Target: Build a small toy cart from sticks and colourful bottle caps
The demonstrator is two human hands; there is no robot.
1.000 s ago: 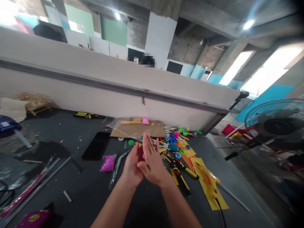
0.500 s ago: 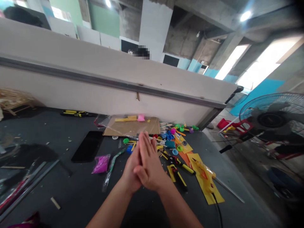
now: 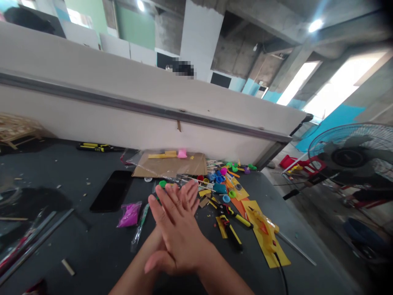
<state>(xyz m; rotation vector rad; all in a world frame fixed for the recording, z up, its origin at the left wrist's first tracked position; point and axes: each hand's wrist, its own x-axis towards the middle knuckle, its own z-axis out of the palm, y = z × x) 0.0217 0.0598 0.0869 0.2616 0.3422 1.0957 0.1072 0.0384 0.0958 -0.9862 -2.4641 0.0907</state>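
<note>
My right hand [image 3: 181,233] lies palm down across my left hand, its fingers stretched out and apart and its thumb out to the left. Most of my left hand [image 3: 191,191] is hidden below; its straight fingertips show past the right fingers. Whether anything lies between the palms cannot be seen. Left of the hands lie a bag of bright pink clay [image 3: 129,214] and a clear plastic sleeve [image 3: 140,228]. Pliers with yellow and black handles [image 3: 231,232] rest to the right. Behind the fingers is a green cap [image 3: 162,184].
A black phone [image 3: 112,191] lies at left, with cardboard [image 3: 170,166] behind. A yellow glue gun [image 3: 266,229] rests on a yellow sheet [image 3: 278,257] at right. Small colourful pieces [image 3: 220,178] crowd the back. A white partition [image 3: 138,119] bounds the table; a fan [image 3: 350,157] stands beyond it.
My hands have turned from upright, palm against palm, to lying flatter, the right over the left. The right fingers have spread and moved left and nearer to me.
</note>
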